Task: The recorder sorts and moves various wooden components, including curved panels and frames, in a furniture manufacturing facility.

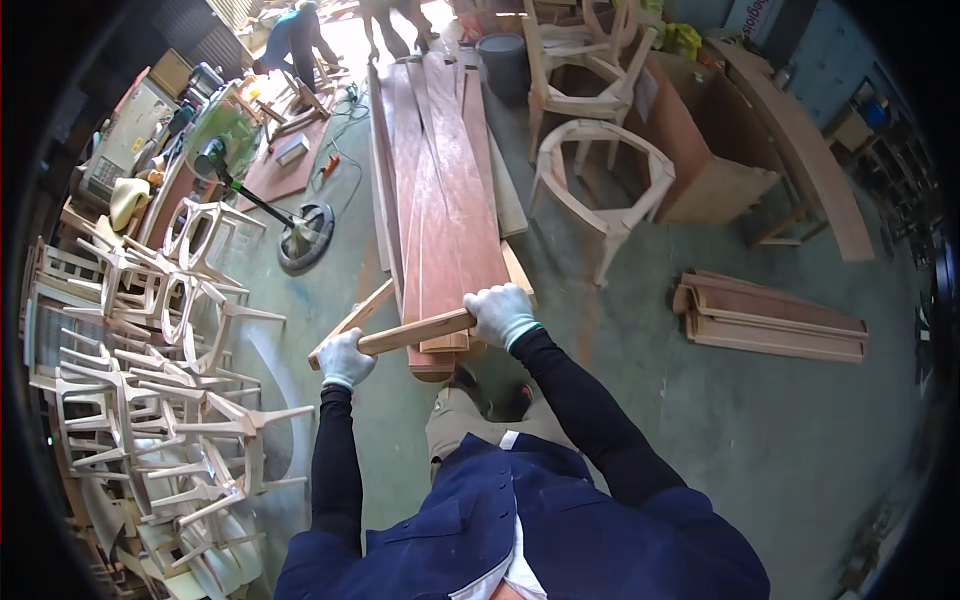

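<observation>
Bar of squared light-brown wood (pixel 418 331) looks stiff, probably fairly light; best held near both ends. Grip: white-gloved left hand (pixel 346 361) and white-gloved right hand (pixel 500 312) closed around it.

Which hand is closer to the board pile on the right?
Right. The right hand is left of the board pile, not touching it; the left hand is farther left. Both hold a wooden bar.
</observation>
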`<state>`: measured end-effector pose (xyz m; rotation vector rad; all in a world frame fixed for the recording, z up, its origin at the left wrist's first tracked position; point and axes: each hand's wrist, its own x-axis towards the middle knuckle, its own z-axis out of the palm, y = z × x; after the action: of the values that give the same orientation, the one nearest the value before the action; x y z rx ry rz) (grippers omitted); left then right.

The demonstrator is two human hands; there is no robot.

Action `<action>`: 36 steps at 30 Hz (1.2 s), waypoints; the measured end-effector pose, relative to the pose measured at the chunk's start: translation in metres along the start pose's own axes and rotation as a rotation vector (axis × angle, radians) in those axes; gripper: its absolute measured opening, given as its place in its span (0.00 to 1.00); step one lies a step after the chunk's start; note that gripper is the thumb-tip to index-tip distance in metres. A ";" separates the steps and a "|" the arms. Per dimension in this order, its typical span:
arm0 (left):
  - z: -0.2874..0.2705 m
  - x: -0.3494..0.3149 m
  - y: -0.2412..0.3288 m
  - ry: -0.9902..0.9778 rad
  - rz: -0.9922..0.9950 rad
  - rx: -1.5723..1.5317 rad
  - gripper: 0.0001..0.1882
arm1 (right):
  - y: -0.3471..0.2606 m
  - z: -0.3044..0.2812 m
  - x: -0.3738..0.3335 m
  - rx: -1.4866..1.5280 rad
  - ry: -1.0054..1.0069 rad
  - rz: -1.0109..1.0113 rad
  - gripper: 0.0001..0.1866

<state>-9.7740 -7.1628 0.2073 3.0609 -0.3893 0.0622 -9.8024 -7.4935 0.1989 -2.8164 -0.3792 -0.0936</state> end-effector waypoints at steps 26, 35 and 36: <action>-0.051 -0.754 0.221 0.058 -0.138 -0.108 0.18 | -0.166 -0.070 -0.725 0.195 0.174 -0.138 0.06; -0.088 -0.946 0.446 -0.261 -0.318 0.146 0.23 | -0.100 -0.122 -0.952 0.122 0.068 -0.334 0.06; -0.086 -0.972 0.457 -0.089 -0.321 0.057 0.20 | -0.100 -0.141 -0.973 0.119 0.072 -0.358 0.06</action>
<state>-10.8320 -7.3574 0.2703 3.1457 0.1054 -0.0788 -10.7694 -7.6854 0.2611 -2.5902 -0.8385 -0.2394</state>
